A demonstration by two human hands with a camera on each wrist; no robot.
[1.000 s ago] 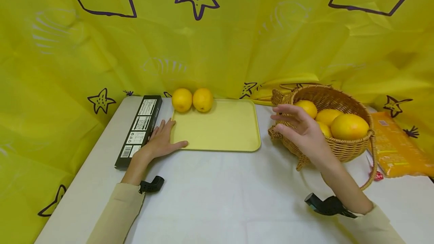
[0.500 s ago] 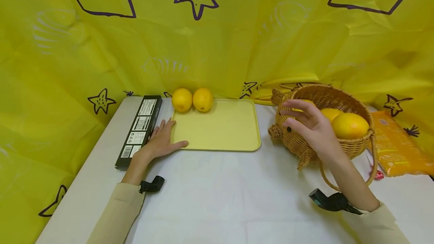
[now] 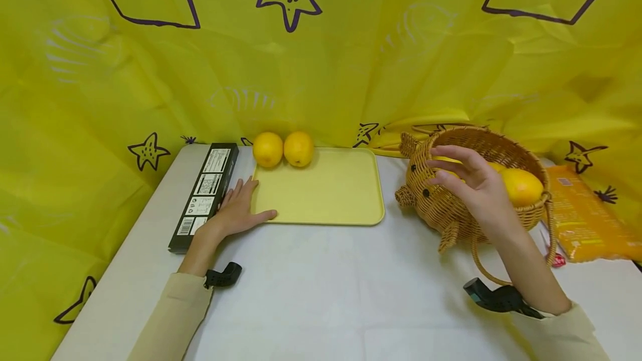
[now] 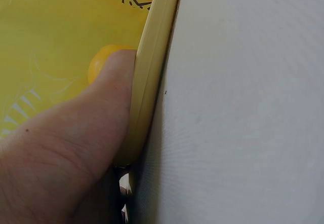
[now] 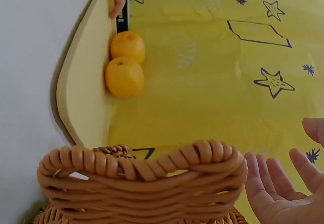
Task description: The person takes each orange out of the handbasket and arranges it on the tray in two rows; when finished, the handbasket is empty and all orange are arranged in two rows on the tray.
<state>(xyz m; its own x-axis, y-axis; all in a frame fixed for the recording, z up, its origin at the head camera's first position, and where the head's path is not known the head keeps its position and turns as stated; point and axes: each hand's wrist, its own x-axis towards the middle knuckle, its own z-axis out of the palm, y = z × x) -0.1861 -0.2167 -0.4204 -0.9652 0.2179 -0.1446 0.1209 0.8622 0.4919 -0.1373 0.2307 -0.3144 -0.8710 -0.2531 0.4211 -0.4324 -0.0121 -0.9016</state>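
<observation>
At the near edge, two beige fabric sleeves (image 3: pixel 175 311) lie over a white table (image 3: pixel 321 288), each wrist wearing a black plastic camera (image 3: pixel 223 275). The left hand (image 3: pixel 238 209) is spread open and grips nothing, its fingers and thumb resting at the left end of a smooth, pale-yellow tray (image 3: pixel 331 188) with rounded corners and a low rim. Just left of it lies a long black box (image 3: pixel 203 199) with white label panels — a barcode, small symbols and fine print too small to read.

The right hand (image 3: pixel 476 188), loosely curved with fingers apart and holding nothing, hovers over a pig-shaped wicker basket (image 3: pixel 441 213); whether it touches the weave I cannot tell. Smooth yellow fruit (image 3: pixel 524 187) sits inside, partly hidden by the hand. Beside the basket are a red wrapper (image 3: pixel 559 261) with illegible white lettering and a glossy orange packet (image 3: pixel 592 216) with blurred print.

Two round oranges (image 3: pixel 298 149) sit side by side, touching, at the tray's far left corner. Behind hangs a creased yellow curtain (image 3: pixel 321 82) printed with dark starfish and pale shells.
</observation>
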